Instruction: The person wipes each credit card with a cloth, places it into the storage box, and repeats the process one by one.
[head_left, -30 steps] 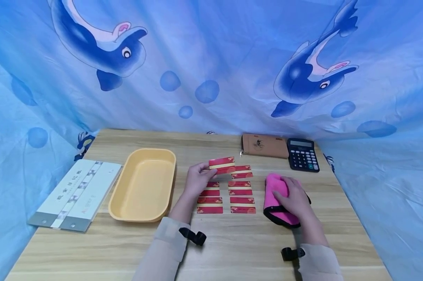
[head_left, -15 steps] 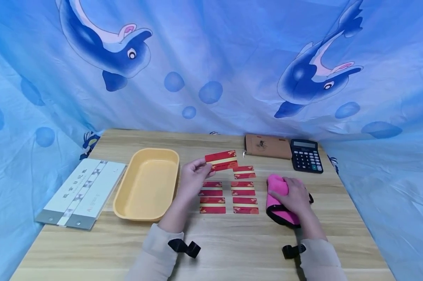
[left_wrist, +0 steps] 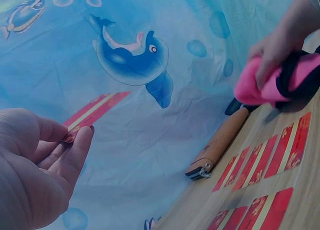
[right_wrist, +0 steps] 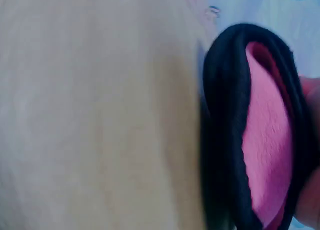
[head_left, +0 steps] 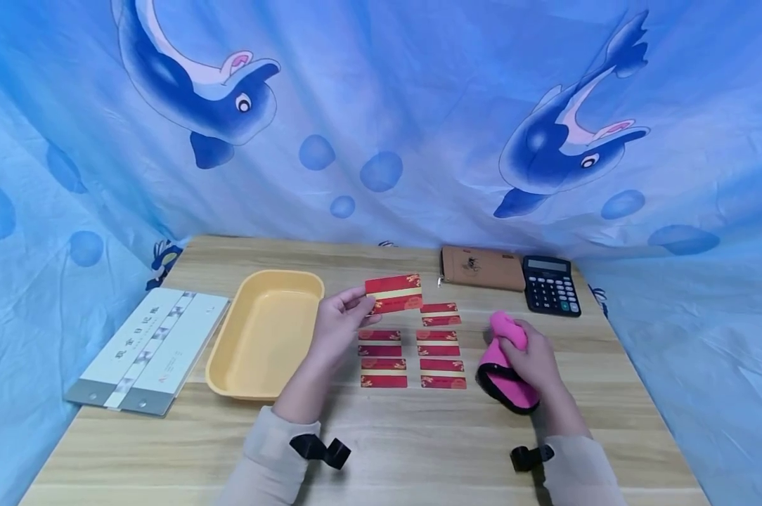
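My left hand pinches a red card with a gold stripe between thumb and fingers, raised above the table. In the left wrist view the card is tilted and seen at a slant. Below it several matching red cards lie in two columns. To their right, my right hand grips a bunched pink cloth edged in black. The right wrist view shows the folded cloth close up, its black edge making a loop; only a blurred bit of the hand appears there.
A yellow plastic tray stands left of the cards. Beyond it lies a white and grey booklet with a paper band. At the back right are a brown zip wallet and a black calculator. A blue dolphin-print curtain surrounds the table.
My left hand has drawn back slightly left and lifted the card, which now stands clear of the far right-column card. My right hand has gathered the cloth into a tighter, narrower bunch.
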The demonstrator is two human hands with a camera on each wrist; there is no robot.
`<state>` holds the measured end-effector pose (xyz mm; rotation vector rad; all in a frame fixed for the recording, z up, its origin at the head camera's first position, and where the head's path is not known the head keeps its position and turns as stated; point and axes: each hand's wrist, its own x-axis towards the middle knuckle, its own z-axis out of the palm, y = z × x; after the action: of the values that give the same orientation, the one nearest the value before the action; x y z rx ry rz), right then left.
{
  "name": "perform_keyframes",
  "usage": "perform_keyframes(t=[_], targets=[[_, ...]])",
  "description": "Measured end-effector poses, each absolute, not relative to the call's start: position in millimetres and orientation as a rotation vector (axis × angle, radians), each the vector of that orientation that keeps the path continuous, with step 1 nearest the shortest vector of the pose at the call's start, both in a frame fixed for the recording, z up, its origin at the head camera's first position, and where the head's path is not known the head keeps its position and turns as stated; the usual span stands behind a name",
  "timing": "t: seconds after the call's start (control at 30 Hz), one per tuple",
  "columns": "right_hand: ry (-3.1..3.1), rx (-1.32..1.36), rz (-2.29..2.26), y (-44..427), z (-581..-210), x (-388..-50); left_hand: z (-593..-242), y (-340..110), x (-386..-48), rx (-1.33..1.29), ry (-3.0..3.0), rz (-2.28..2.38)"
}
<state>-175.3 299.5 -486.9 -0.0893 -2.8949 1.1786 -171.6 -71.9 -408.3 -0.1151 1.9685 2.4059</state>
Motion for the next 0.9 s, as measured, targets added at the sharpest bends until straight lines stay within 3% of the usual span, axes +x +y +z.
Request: perform_keyframes(t=[0.17,0.5,0.9], targets=[[-2.762,-0.006,1.395,287,-474,-168,-401,-73,-173,-0.100,1.989,2.399],[-2.610,0.161,1.415,246,-428,-156,-399,-66,-173,-0.052,2.019,2.353],[-2.355,0.386,0.961,184,-394,-157,-403,-44,-166,0.088,1.980,2.375]])
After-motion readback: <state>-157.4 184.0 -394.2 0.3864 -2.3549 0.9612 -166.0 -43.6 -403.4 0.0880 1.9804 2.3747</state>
